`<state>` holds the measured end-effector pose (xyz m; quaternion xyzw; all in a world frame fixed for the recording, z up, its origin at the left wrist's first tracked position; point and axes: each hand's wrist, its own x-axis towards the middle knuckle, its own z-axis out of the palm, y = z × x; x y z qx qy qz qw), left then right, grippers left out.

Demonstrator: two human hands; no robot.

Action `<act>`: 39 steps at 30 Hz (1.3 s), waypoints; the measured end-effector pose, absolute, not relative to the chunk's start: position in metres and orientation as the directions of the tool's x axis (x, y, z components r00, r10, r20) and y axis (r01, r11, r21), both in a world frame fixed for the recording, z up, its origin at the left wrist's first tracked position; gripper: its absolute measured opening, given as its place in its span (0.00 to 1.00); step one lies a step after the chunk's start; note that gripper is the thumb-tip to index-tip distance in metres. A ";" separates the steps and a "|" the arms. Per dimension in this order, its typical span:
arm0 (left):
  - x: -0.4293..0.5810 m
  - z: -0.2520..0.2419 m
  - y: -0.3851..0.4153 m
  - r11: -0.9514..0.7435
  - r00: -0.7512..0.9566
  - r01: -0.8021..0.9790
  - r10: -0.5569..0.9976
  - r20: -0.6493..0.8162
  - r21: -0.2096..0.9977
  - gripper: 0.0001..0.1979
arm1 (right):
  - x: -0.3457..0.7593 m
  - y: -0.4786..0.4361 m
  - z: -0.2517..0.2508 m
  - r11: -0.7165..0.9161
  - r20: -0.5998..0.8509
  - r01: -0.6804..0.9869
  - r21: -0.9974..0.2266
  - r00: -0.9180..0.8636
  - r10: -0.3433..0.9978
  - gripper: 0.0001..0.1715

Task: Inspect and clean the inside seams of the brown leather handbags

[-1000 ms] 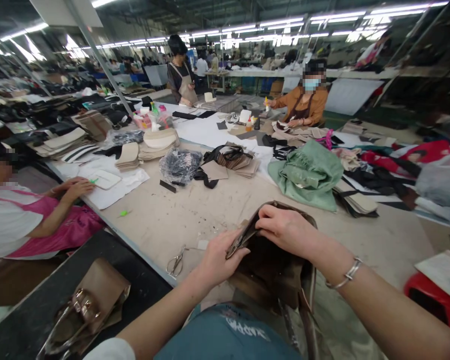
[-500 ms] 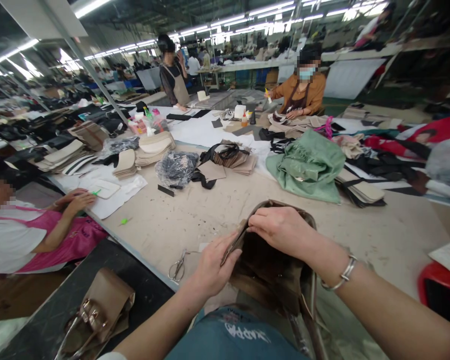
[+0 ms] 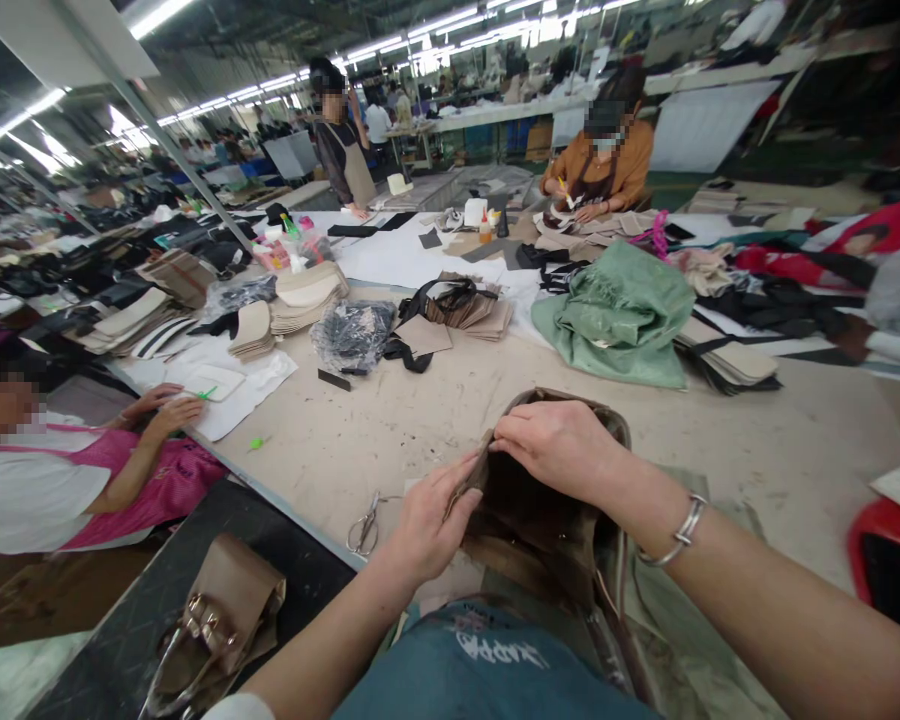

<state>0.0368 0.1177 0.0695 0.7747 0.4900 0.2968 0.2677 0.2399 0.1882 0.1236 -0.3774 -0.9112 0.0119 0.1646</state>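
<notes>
A dark brown bag stands open-mouthed at the near edge of the work table, against my body. My left hand pinches the bag's left rim, fingers closed on the edge. From above, my right hand grips the same rim a little farther back, fingers curled over it; a metal bracelet sits on that wrist. The bag's strap hangs down on the right side. Small scissors lie on the table just left of my left hand.
A green cloth bundle, stacks of tan cut pieces and a black plastic-wrapped bundle lie mid-table. A person in pink works at the left; two others stand or sit at the far end. A finished tan bag lies lower left.
The view has tilted slightly down and both hands have shifted a little along the bag's rim, still holding it. The far worker in brown has bent over their work.
</notes>
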 end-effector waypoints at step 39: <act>0.034 0.117 0.127 -0.444 0.501 0.791 0.865 -0.030 0.420 0.17 | 0.240 0.190 0.128 0.727 0.293 0.662 -0.184 -0.669 0.683 0.07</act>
